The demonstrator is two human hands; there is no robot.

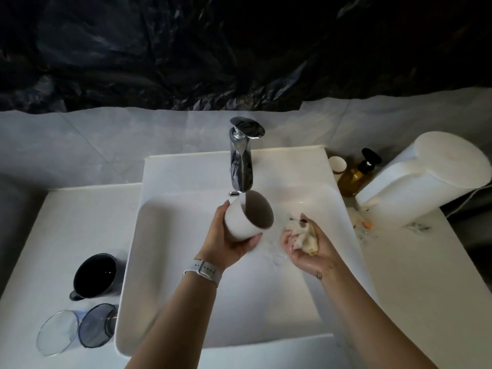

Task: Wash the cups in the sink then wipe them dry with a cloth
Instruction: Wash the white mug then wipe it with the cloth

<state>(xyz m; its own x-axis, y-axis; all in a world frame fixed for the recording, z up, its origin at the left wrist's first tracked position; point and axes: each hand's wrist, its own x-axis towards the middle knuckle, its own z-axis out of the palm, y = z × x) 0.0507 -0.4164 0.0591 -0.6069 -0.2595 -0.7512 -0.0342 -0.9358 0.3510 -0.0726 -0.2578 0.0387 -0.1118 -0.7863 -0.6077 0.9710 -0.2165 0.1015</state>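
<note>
No legible text, label, brand or number on any item in view.

We see two bare forearms, no sleeves. Left wrist wears a watch w/ pale grey-white strap (203, 272), silver metal buckle facing up; the strap wraps the wrist fully. Right wrist has a small dark round mark (318, 275), maybe a tattoo or charm, too small to tell; fingernails on the left hand (226, 242) look plain.
</note>
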